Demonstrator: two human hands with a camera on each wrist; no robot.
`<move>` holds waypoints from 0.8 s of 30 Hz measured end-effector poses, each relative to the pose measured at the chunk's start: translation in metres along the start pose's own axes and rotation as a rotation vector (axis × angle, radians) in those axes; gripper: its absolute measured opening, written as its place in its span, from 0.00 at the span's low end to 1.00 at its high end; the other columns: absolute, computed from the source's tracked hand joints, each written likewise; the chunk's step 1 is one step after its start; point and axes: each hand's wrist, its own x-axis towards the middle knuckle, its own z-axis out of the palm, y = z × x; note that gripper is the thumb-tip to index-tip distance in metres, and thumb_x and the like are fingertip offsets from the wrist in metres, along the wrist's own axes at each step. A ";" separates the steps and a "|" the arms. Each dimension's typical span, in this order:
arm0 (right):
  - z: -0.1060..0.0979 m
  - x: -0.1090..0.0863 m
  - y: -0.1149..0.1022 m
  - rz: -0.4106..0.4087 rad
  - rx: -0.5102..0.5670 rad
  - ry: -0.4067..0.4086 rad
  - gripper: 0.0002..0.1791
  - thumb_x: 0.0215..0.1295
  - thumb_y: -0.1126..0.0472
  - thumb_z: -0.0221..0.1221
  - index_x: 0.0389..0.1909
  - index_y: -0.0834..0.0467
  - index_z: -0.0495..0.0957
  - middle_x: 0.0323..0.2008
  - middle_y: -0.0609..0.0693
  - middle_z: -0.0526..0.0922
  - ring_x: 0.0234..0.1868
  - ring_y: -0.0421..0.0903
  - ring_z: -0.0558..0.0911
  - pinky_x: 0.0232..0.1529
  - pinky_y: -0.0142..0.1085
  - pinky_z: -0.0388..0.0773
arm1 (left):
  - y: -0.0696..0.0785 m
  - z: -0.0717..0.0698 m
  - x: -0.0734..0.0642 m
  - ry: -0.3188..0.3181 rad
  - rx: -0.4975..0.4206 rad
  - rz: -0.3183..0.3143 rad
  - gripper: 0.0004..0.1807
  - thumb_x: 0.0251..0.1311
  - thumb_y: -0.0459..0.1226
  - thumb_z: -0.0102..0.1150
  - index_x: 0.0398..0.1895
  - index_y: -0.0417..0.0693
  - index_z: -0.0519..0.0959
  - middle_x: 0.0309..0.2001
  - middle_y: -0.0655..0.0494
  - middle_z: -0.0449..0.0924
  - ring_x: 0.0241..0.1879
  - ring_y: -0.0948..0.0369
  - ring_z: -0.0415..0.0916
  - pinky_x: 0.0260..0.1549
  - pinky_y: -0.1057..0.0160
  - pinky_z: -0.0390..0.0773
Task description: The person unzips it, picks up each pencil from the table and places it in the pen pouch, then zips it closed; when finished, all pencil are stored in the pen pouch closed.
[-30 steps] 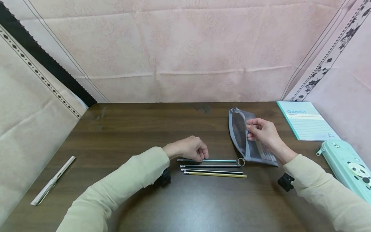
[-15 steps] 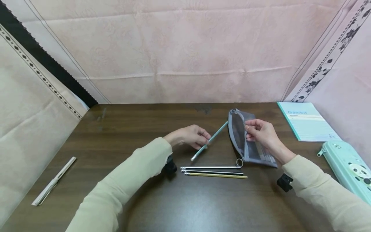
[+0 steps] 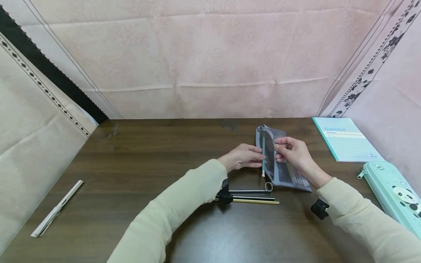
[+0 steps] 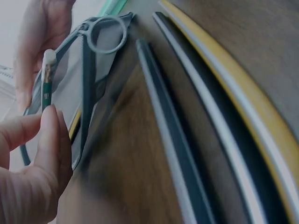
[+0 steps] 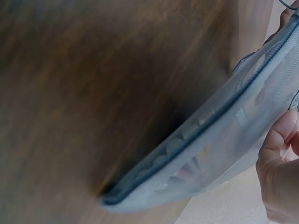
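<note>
My left hand [image 3: 245, 157] pinches a teal pencil [image 3: 263, 144] near its white eraser end. The pencil stands across the unzipped mouth of a grey see-through zip pouch [image 3: 286, 175], its far end against or inside the opening; I cannot tell which. With thumb and fingers, my right hand [image 3: 297, 155] holds the near side of that mouth, keeping it apart. A round ring pull [image 4: 107, 51] hangs at the pouch's corner. Below the left wrist lie a yellow pencil [image 3: 258, 202] and two dark pencils [image 3: 251, 191], partly hidden by the wrist camera. Blurred things show through the pouch in the right wrist view.
At the right lie a mint and white notebook [image 3: 352, 142] and a mint pencil case [image 3: 388, 186] with a panda on it. A slim whitish strip-like object [image 3: 57, 209] is on the far left. Fabric sheets [image 3: 210, 65] wall the table's back and sides.
The left hand has picked up the teal pencil from the row, carried it right and turned it upright in view at the pouch mouth. The right hand keeps its hold.
</note>
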 end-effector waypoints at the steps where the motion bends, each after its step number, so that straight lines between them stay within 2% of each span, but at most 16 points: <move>1: 0.000 0.000 0.000 0.001 -0.008 0.001 0.21 0.70 0.66 0.50 0.58 0.75 0.63 0.26 0.43 0.75 0.23 0.33 0.78 0.28 0.27 0.81 | -0.001 0.003 0.001 0.010 -0.005 0.005 0.24 0.62 0.27 0.55 0.62 0.34 0.68 0.50 0.44 0.77 0.48 0.55 0.78 0.50 0.61 0.78; 8: 0.001 0.000 0.001 0.002 -0.028 0.009 0.20 0.70 0.66 0.50 0.58 0.74 0.64 0.26 0.44 0.74 0.23 0.33 0.78 0.28 0.27 0.81 | -0.003 0.017 0.003 0.059 -0.009 0.049 0.25 0.62 0.25 0.53 0.63 0.32 0.66 0.50 0.40 0.76 0.52 0.51 0.76 0.48 0.61 0.79; 13: 0.000 -0.001 0.001 0.008 -0.014 0.009 0.21 0.70 0.66 0.50 0.58 0.74 0.64 0.26 0.43 0.75 0.23 0.33 0.78 0.28 0.27 0.81 | -0.004 0.019 0.000 0.027 -0.010 0.057 0.26 0.62 0.24 0.51 0.64 0.32 0.64 0.55 0.38 0.75 0.54 0.50 0.75 0.50 0.60 0.78; 19: -0.002 -0.001 0.001 0.004 -0.002 0.007 0.21 0.70 0.65 0.50 0.58 0.75 0.63 0.26 0.42 0.75 0.23 0.33 0.78 0.28 0.27 0.81 | -0.003 0.008 -0.011 -0.051 0.026 0.066 0.26 0.63 0.24 0.51 0.65 0.33 0.63 0.58 0.37 0.73 0.54 0.50 0.75 0.51 0.60 0.77; 22: -0.003 0.000 0.001 -0.003 0.002 0.005 0.21 0.70 0.65 0.50 0.58 0.75 0.63 0.26 0.42 0.75 0.23 0.33 0.78 0.28 0.27 0.81 | -0.004 -0.003 -0.019 -0.089 0.106 0.065 0.25 0.62 0.26 0.54 0.63 0.34 0.66 0.56 0.38 0.75 0.52 0.51 0.77 0.49 0.60 0.79; 24: -0.004 0.001 0.002 -0.008 0.004 0.003 0.21 0.70 0.65 0.50 0.58 0.75 0.63 0.26 0.42 0.75 0.23 0.33 0.78 0.28 0.27 0.81 | -0.006 -0.012 -0.027 -0.117 0.203 0.064 0.23 0.61 0.27 0.55 0.61 0.35 0.69 0.53 0.39 0.77 0.49 0.53 0.79 0.47 0.61 0.80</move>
